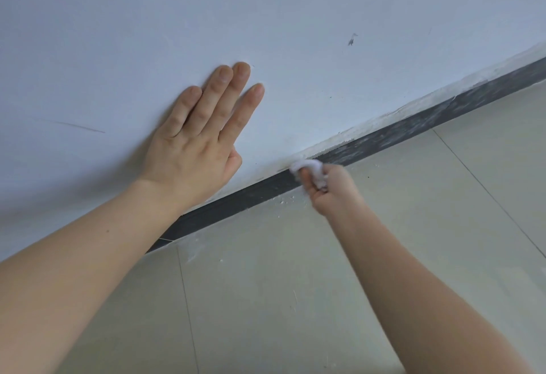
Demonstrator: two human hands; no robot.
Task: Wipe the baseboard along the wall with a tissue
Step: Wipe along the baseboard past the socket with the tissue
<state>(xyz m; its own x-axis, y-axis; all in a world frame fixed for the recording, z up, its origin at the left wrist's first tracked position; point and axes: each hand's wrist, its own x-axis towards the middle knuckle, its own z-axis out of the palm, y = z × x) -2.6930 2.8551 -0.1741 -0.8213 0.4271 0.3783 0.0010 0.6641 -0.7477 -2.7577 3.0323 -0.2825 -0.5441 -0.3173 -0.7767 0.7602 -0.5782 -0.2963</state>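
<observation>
Fingers (308, 186) of right hand (331, 190) bunching crumpled white tissue (310, 168) against dusty dark baseboard (413, 128), left hand (201, 137) flat on wall (295, 18)

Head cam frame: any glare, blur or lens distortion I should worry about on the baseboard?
Head view: light is soft and even, no glare on the wall or baseboard. Head view: the baseboard line bows slightly, a wide-angle effect. Head view: the tissue and right hand look softer than the left hand, which casts a faint shadow on the wall.
</observation>
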